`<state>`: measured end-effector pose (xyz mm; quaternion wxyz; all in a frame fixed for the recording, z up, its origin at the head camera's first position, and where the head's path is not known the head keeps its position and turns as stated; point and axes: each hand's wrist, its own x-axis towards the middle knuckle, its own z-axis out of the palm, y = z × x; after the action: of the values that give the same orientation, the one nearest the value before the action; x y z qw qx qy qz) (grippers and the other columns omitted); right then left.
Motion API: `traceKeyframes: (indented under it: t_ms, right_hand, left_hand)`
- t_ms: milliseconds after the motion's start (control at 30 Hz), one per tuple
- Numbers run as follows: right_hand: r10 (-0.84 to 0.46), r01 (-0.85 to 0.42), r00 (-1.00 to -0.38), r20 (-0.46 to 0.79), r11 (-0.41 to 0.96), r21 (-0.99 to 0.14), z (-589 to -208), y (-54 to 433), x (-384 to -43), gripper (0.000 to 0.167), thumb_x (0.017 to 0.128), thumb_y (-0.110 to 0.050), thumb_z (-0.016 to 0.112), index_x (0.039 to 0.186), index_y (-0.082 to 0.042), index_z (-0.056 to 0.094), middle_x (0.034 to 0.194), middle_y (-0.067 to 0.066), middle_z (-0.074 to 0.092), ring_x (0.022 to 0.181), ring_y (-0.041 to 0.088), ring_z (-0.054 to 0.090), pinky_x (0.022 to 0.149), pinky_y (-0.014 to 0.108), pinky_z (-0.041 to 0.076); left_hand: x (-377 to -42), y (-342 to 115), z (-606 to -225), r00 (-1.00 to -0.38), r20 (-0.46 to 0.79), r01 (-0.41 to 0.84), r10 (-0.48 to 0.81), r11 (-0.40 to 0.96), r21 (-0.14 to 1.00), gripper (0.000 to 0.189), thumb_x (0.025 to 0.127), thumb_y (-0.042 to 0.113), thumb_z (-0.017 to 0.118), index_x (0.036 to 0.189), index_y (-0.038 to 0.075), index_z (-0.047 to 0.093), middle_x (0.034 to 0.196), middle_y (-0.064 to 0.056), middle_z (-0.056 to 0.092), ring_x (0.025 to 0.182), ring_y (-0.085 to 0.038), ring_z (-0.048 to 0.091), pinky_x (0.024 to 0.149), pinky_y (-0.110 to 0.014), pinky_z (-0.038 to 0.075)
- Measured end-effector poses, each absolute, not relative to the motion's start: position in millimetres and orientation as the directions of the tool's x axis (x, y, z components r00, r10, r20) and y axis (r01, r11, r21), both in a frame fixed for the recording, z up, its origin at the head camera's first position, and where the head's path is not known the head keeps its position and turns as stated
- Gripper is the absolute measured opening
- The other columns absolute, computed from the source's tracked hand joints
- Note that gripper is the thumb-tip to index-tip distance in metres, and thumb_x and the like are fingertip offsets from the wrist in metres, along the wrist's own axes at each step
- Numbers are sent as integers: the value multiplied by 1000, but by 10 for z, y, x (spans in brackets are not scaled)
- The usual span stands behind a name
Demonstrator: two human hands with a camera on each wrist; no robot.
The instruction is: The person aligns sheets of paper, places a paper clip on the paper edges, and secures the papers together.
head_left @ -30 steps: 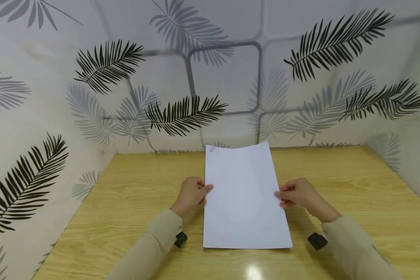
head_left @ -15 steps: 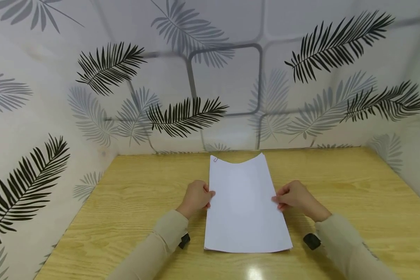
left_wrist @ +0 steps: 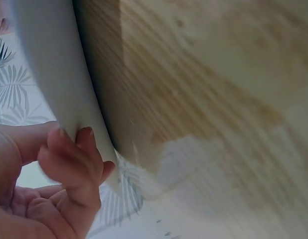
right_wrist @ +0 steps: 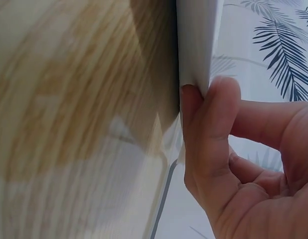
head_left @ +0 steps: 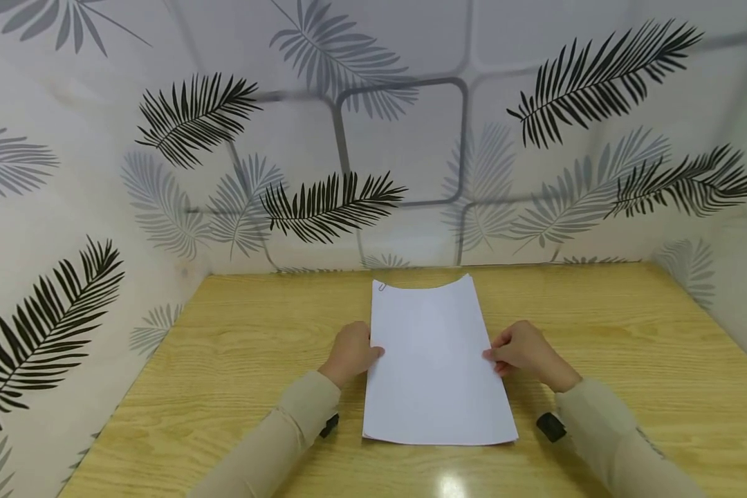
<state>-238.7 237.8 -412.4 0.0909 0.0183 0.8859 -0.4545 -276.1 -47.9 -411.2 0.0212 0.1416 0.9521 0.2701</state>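
A stack of white paper [head_left: 432,366] stands out in the middle of the head view, its far edge bowed down between raised corners. On its far left corner sits a small paper clip [head_left: 382,287]. My left hand [head_left: 351,354] pinches the left edge, thumb on top and fingers underneath. On the opposite edge my right hand [head_left: 523,353] pinches the sheets in the same way. Both wrist views show the paper's underside, with the left fingers [left_wrist: 69,154] and right fingers [right_wrist: 209,124] curled beneath it.
A yellow wood-grain table [head_left: 255,332] lies under the paper. Behind it rises a wall [head_left: 404,145] covered with a leaf pattern, and another patterned wall borders the left side. Dark wrist cameras [head_left: 550,427] hang below the sleeves.
The paper's far edge has come down and nearer, and it now bows in the middle. Both hands have shifted slightly inward, still gripping the sides.
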Motion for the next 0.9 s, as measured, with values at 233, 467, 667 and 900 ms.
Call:
traceKeyframes:
  t_ms: [233,467,667,900]
  right_hand:
    - [-46,91,-987,-153,628,-773,-4126,2364,-2423,13,82,-1,72,73,5,66,57,4,61,49,12,60,53,28,53]
    - [-26,77,-992,-127,670,-738,-4173,2339,-2462,17,80,1,72,66,3,63,52,2,58,45,11,58,49,26,50]
    - [-8,97,-990,-142,689,-718,-4203,2322,-2490,19,80,3,73,64,2,61,51,4,58,44,12,58,47,25,49]
    - [-2,84,-992,-126,737,-670,-4229,2299,-2578,20,78,2,73,62,2,62,48,2,57,42,11,57,46,23,47]
  left_hand:
    - [-2781,-387,-4088,-975,-19,196,222,893,405,25,83,12,76,88,-9,62,75,-14,62,63,-19,54,56,-31,48]
    - [-2820,-354,-4166,-976,-44,191,215,932,309,28,79,19,81,79,-3,63,69,-9,61,58,-16,52,51,-28,45]
    - [-2866,-334,-4209,-974,-43,202,222,939,277,29,79,20,81,80,-3,64,70,-10,63,57,-15,52,50,-28,46]
    - [-2906,-290,-4173,-978,-45,186,203,951,248,27,79,18,81,83,-3,66,72,-11,65,58,-16,56,51,-30,49]
